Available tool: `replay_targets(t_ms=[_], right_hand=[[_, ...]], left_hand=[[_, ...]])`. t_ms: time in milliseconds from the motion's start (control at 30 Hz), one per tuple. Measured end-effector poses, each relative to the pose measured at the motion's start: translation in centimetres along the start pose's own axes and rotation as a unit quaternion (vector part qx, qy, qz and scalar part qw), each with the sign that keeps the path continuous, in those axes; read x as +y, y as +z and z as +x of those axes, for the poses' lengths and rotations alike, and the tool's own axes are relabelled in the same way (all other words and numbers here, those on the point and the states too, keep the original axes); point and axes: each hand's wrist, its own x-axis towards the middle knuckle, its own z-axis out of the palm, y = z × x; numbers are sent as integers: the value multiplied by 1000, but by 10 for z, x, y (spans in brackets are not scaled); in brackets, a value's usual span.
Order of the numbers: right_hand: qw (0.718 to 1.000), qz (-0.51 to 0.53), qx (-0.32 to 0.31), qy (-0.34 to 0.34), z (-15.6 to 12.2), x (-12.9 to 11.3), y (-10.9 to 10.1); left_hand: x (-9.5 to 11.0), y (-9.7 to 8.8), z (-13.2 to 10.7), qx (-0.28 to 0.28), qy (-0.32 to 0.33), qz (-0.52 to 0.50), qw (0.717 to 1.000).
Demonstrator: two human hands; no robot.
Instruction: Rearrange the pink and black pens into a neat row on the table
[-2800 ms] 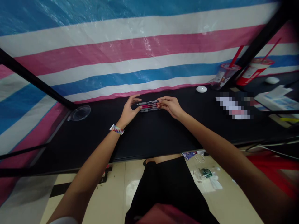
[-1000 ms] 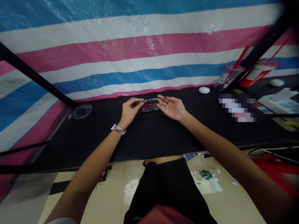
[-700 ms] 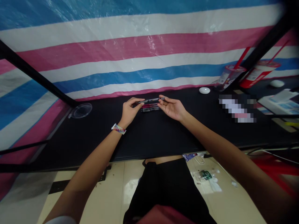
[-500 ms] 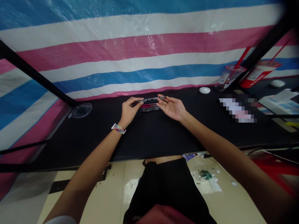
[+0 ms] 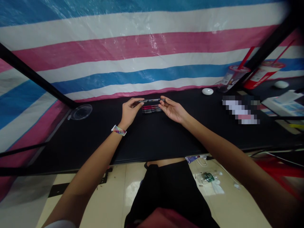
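Between my two hands a dark pen with a clear barrel (image 5: 153, 100) is held level, close above the black table. My left hand (image 5: 130, 110) pinches its left end between thumb and fingers. At the other end, the fingertips and thumb of my right hand (image 5: 173, 109) close on the pen, palm turned partly up. Just below it, several pens (image 5: 151, 109) lie side by side on the table, red ones behind and dark ones nearer me. A multicoloured band circles my left wrist.
On the black table (image 5: 152, 139), a clear round lid (image 5: 81, 112) lies at left. At right are a white oval object (image 5: 207, 91), a cup with a red straw (image 5: 234, 77), a red and white cup (image 5: 263, 74) and a blurred-out item. Striped sheeting (image 5: 142, 47) hangs behind.
My left hand has shifted slightly left along the pen, and the pen now sits more level. My right hand's fingers have closed more around its right end.
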Motion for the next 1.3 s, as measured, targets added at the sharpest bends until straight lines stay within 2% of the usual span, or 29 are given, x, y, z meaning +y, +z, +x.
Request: replay_targets(t_ms=[233,600,900,1100,1300], right_hand=[[998,68,-4,17,1,2,1],[999,12,-46,0,1,0,-1],[999,-20,-40,-4,-3,-8,3],[999,35,-27,2,0,-7,1],[998,61,0,5,2,-3,0]], left_hand=[[-2,1,0,0,-9,-3,1000],[1,-1,0,-16,-4,-4,1000],[0,-1,1,-23,9,1,1000],[-3,2,-1,-38,3,-3,999],[6,2,-2,-40,11,-1,999]])
